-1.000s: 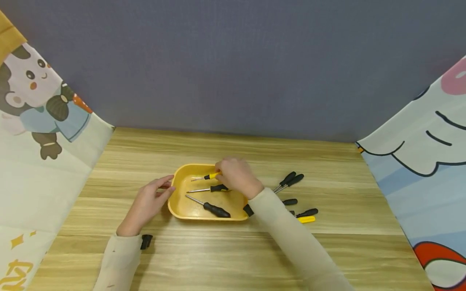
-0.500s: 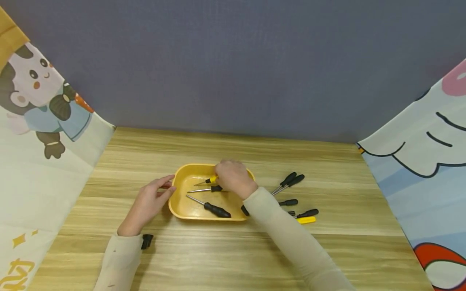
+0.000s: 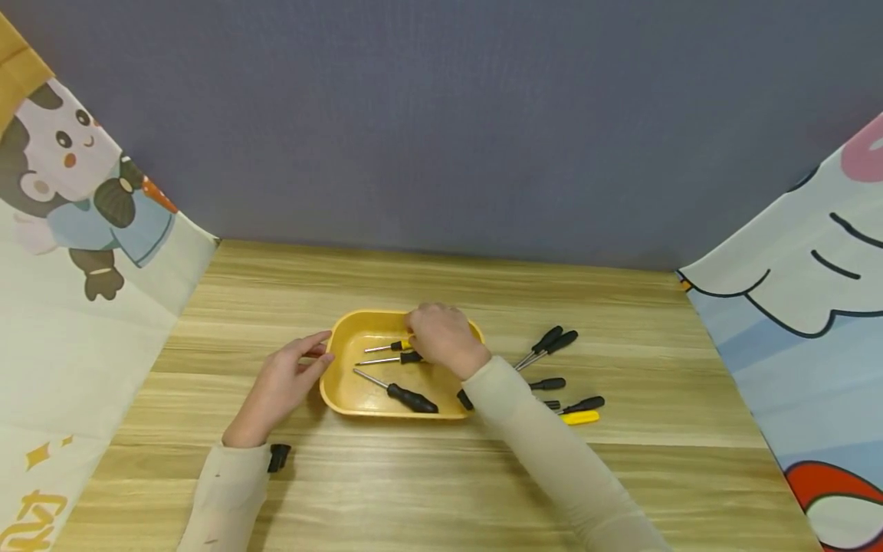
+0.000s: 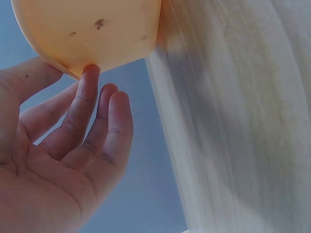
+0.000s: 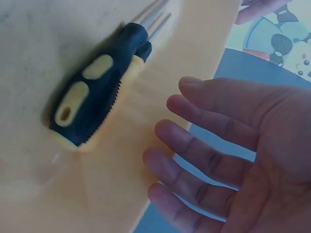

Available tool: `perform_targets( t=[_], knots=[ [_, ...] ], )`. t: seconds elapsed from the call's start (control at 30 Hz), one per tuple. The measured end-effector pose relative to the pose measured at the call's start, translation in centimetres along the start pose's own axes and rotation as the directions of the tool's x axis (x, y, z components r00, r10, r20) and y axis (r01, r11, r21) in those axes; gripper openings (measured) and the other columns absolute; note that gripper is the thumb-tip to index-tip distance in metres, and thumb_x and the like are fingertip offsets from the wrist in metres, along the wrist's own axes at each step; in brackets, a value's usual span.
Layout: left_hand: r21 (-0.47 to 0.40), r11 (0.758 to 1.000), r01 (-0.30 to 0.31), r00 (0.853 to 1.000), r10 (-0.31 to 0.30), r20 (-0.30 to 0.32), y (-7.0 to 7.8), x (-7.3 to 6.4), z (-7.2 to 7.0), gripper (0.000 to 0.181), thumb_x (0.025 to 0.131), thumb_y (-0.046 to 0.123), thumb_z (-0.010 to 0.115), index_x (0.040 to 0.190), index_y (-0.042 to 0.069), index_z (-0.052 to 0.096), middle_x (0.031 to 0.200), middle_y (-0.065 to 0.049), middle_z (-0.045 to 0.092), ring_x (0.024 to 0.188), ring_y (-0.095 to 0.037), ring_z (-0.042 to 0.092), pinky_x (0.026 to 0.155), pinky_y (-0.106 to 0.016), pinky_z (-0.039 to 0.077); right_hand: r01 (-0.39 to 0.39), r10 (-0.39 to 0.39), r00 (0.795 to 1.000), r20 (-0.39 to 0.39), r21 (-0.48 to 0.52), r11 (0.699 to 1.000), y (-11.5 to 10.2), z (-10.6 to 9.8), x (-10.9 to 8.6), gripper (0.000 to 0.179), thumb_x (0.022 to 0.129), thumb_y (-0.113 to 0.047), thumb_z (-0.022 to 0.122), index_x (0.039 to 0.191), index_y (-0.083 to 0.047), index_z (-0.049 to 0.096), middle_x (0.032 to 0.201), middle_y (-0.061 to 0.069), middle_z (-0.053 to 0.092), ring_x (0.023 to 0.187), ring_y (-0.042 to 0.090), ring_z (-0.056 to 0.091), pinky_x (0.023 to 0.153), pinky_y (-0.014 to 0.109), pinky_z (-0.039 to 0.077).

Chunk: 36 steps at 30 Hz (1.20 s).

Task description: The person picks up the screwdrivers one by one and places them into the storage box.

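Note:
A yellow tray point(image 3: 345, 405) holds several screwdrivers. My left hand point(image 3: 286, 383) is at its left end, with fingertips point(image 4: 90, 73) touching the rim and outer wall. Over the back right of the tray is my right hand point(image 3: 444, 337); in the right wrist view its fingers are loosely extended and hold nothing. Beside them lie a black screwdriver with yellow inlays point(image 5: 97, 87) and, partly hidden under it, a yellow-handled screwdriver point(image 5: 131, 70). Nearer the tray's front lies a black-handled screwdriver point(image 3: 410, 399). My right hand covers part of the handles in the head view.
On the wooden table point(image 3: 386, 483), right of the tray, lie several more screwdrivers, among them a black-handled pair point(image 3: 555, 340) and a yellow handle point(image 3: 581, 418). A grey wall point(image 3: 441, 138) stands behind, and printed cloth panels flank both sides.
The yellow-handled screwdriver has turned and come to lie alongside the black one in the tray, and my right hand has let go of it. My left hand has stayed at the tray.

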<state>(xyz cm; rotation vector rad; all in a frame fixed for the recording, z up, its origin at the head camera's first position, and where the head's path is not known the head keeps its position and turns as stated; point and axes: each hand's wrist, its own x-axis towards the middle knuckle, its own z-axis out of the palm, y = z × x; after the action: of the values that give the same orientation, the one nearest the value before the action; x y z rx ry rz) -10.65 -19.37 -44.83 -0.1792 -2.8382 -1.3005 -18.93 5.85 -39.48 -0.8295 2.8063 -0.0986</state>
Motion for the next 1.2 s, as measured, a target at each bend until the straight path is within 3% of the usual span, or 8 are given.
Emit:
perform_targets(
  t=[0.1,0.2,0.37,0.57,0.87,1.2],
  knots=[
    [0.002,1.000,-0.001,1.000,0.001,-0.001,0.1,0.0,0.0,0.044,0.101,0.014,0.063,0.141,0.000,0.054,0.119,-0.019,0.065,0.109,-0.034,0.063,0.090,-0.046,0.058,0.026,-0.025,0.999,-0.032,0.039,0.999,0.3,-0.4,-0.4,0.021,0.097,-0.021,0.070,0.116,-0.016,0.075,0.106,0.003,0.067,0.091,0.018,0.062,0.070,0.032,0.058],
    [0.001,1.000,-0.005,1.000,0.005,-0.001,0.1,0.1,0.1,0.043,0.101,0.012,0.063,0.141,-0.001,0.054,0.118,-0.020,0.065,0.108,-0.034,0.063,0.089,-0.046,0.058,0.066,-0.057,0.995,-0.078,0.114,0.991,0.9,-0.8,-0.9,0.021,0.098,-0.022,0.069,0.117,-0.016,0.075,0.109,0.002,0.068,0.092,0.017,0.063,0.065,0.028,0.056],
    [-0.003,1.000,-0.008,1.000,0.008,0.000,0.0,0.1,0.0,0.043,0.101,0.012,0.063,0.141,-0.002,0.054,0.118,-0.020,0.065,0.108,-0.034,0.063,0.089,-0.046,0.059,0.119,-0.085,0.986,-0.140,0.250,0.961,2.1,-1.2,-2.0,0.020,0.098,-0.021,0.069,0.116,-0.014,0.075,0.113,0.001,0.068,0.100,0.020,0.063,0.080,0.034,0.057],
    [-0.003,1.000,-0.003,1.000,0.003,0.007,0.0,0.0,0.0,0.043,0.101,0.012,0.062,0.141,-0.002,0.054,0.119,-0.021,0.065,0.109,-0.035,0.063,0.089,-0.047,0.058,0.139,-0.068,0.974,-0.217,0.331,0.933,3.8,-1.2,-4.0,0.019,0.097,-0.018,0.069,0.114,-0.011,0.075,0.117,0.002,0.068,0.110,0.023,0.063,0.096,0.039,0.053],
    [-0.001,1.000,0.007,1.000,-0.007,0.009,0.2,0.1,0.0,0.044,0.102,0.014,0.062,0.142,-0.001,0.053,0.119,-0.020,0.065,0.109,-0.034,0.063,0.090,-0.046,0.058,0.096,0.018,0.957,-0.289,0.375,0.922,7.1,-0.6,-8.7,0.017,0.096,-0.020,0.071,0.112,-0.016,0.075,0.113,-0.001,0.066,0.106,0.025,0.062,0.087,0.042,0.056],
    [0.002,1.000,0.001,1.000,-0.001,0.002,0.1,0.1,0.0,0.043,0.102,0.014,0.062,0.142,-0.001,0.053,0.119,-0.020,0.065,0.110,-0.035,0.063,0.090,-0.047,0.058,0.107,0.072,0.916,-0.395,0.412,0.905,11.1,1.5,-14.2,0.016,0.092,-0.012,0.075,0.108,-0.014,0.075,0.106,0.001,0.066,0.098,0.025,0.063,0.081,0.045,0.057]
  ],
)
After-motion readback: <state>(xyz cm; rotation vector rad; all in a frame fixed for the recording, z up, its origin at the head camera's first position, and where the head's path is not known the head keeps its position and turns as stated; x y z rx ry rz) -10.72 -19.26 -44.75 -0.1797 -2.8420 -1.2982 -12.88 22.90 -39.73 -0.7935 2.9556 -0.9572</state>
